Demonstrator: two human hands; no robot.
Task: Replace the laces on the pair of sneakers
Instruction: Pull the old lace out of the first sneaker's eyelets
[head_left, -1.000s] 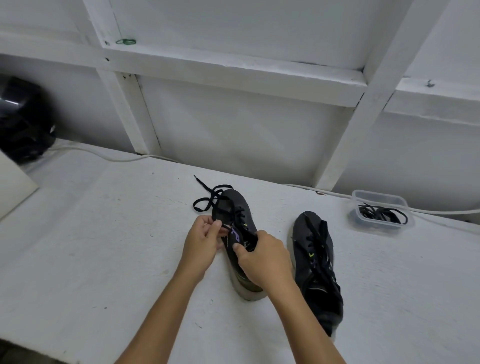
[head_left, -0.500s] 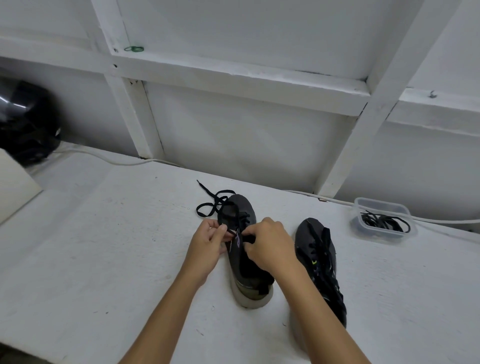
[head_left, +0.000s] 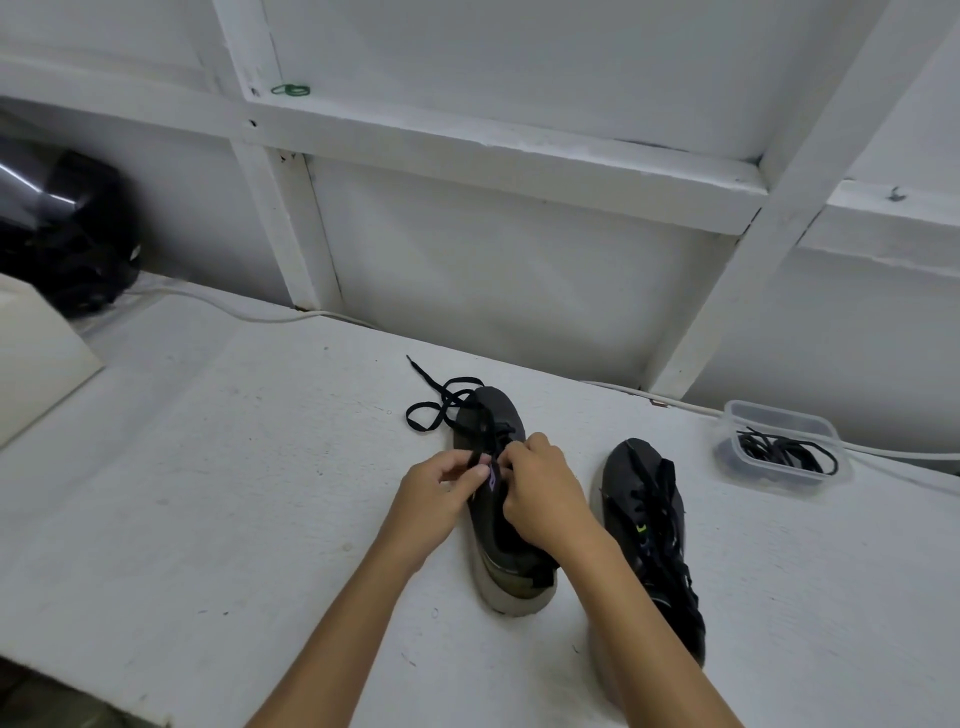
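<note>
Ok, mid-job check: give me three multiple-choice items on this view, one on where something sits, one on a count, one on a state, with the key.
1. Where is the clear plastic container relative to the two sneakers?
A. To their right, near the wall
B. Between them
C. To their left, by the black object

2. How many sneakers are on the table?
A. One
B. Two
C. Three

3. What is the left hand doing?
A. Lying flat on the table
B. Pinching the black lace at the left sneaker
C. Reaching into the container

Key: 1 A, the container sits past the right sneaker near the wall. 2 B, just those two shoes show. 3 B, its fingers pinch the lace over the shoe, and the right hand works the same spot.
</note>
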